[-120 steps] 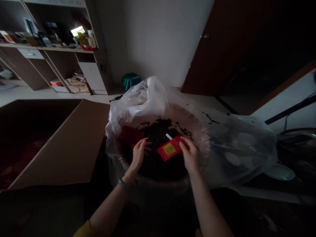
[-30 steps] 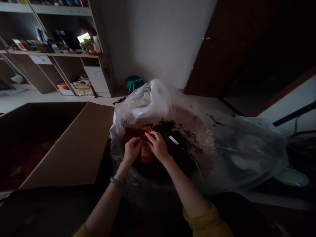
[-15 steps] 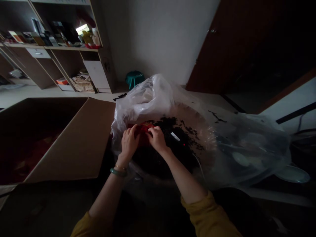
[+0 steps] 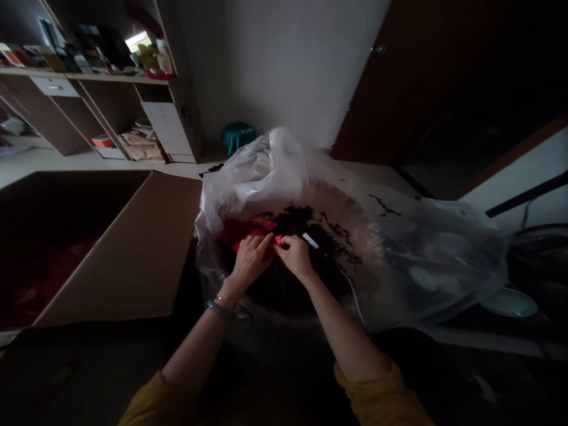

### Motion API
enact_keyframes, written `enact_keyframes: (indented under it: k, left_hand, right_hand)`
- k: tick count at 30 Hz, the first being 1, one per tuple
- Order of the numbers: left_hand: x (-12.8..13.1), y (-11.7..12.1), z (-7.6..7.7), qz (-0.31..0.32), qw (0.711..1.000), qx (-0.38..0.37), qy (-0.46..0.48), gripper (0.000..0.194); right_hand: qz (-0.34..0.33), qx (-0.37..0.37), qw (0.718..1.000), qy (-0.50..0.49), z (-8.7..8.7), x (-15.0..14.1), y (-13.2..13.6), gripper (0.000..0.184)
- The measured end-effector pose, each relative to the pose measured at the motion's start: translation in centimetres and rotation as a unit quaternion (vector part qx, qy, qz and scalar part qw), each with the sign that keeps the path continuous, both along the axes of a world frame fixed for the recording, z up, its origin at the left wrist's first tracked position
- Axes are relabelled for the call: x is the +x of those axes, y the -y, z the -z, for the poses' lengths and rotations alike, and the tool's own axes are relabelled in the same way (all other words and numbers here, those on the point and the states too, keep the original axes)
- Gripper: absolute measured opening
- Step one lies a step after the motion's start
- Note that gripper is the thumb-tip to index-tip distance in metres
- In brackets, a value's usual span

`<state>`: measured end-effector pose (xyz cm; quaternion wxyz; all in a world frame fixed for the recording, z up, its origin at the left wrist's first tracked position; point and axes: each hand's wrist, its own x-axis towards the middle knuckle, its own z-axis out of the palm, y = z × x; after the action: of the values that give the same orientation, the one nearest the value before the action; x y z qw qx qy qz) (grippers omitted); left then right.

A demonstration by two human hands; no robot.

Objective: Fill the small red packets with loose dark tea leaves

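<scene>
My left hand (image 4: 252,259) and my right hand (image 4: 294,254) come together over a plastic-lined round container. Both are closed, pinching a small red packet (image 4: 278,239) between their fingertips; much of it is hidden by the fingers. More red packets (image 4: 239,231) lie just beyond my left hand, against the liner. Dark, loose, leaf-like bits (image 4: 306,220) fill the container beneath and behind the hands. Beside my right hand, a small white strip (image 4: 310,240) shows among the dark bits, with a tiny red light near it.
Clear plastic sheeting (image 4: 277,160) drapes over the container and spreads right. An open cardboard box (image 4: 133,254) with red things inside stands at left. A white cord (image 4: 354,291) runs over the near rim. Behind are a shelf unit (image 4: 164,127), a green-covered bin (image 4: 238,137) and a brown door (image 4: 359,112).
My hands have moved right and closer together, with the red packet between their fingertips. The red packets at the left of the container are now more exposed. The view has shifted slightly.
</scene>
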<state>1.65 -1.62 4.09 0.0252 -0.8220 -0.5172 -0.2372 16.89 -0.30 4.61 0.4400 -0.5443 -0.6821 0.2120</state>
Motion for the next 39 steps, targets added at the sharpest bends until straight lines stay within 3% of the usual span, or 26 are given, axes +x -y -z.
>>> enact_keyframes:
  k: [3, 7, 12, 15, 19, 24, 29, 33, 39]
  left_hand:
    - [0.2, 0.4, 0.0, 0.004, 1.0, -0.003, 0.014, 0.051]
    - [0.1, 0.7, 0.3, 0.02, 0.999, 0.003, 0.032, 0.044]
    - [0.5, 1.0, 0.8, 0.056, 0.998, 0.018, 0.022, 0.044]
    - [0.9, 1.2, 0.9, 0.054, 0.998, 0.021, 0.018, 0.043]
    - [0.9, 1.3, 0.8, 0.037, 0.999, 0.031, 0.021, 0.041]
    - [0.7, 1.5, 1.1, 0.055, 0.998, 0.024, 0.03, 0.046]
    - [0.9, 1.7, 1.2, 0.082, 0.995, 0.044, 0.035, 0.05]
    - [0.8, 1.7, 0.5, 0.069, 0.996, 0.058, 0.015, 0.041]
    - [0.7, 1.9, -0.1, 0.062, 0.997, 0.041, -0.013, 0.046]
  right_hand:
    - [-0.035, -0.035, 0.993, -0.102, 0.3, 0.7, 0.9, 0.024]
    - [-0.114, -0.113, 0.961, -0.227, 0.6, 1.5, 2.1, 0.023]
    - [-0.1, -0.216, 0.941, -0.241, 0.9, 1.7, 2.6, 0.033]
    - [-0.072, -0.203, 0.944, -0.25, 1.0, 1.6, 2.7, 0.031]
    - [-0.096, -0.168, 0.948, -0.251, 0.8, 1.7, 2.9, 0.029]
    - [-0.138, -0.216, 0.941, -0.222, 0.2, 2.3, 2.9, 0.032]
    - [-0.129, -0.21, 0.95, -0.193, 0.4, 2.4, 2.5, 0.032]
    - [-0.133, -0.21, 0.938, -0.242, 0.5, 2.2, 2.6, 0.029]
    - [-0.129, -0.247, 0.915, -0.293, 0.8, 1.9, 2.9, 0.031]
